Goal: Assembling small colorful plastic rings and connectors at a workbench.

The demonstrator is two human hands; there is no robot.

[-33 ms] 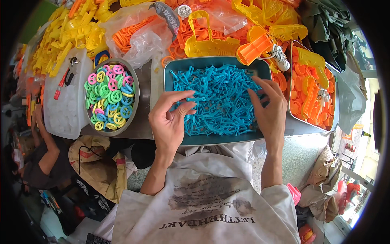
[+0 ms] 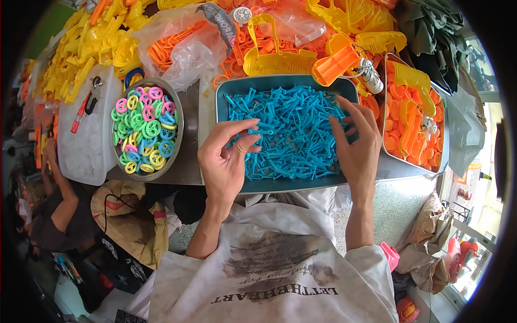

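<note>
A dark teal rectangular tray full of small blue plastic link-like parts lies in front of me. Over its left side my left hand is closed in a pinch, with one small blue plastic part between thumb and fingertips. That part lies roughly level, its ringed end pointing right. At the tray's right side my right hand is bent over the blue parts. Its thumb and fingers are apart, and nothing shows held in them. The blue parts partly hide behind its fingertips.
To the left stand a metal bowl of multicoloured small wheels and a whitish tub with a red-handled tool. A bin of orange parts is on the right. Yellow shells are heaped behind. A co-worker's arm shows far left.
</note>
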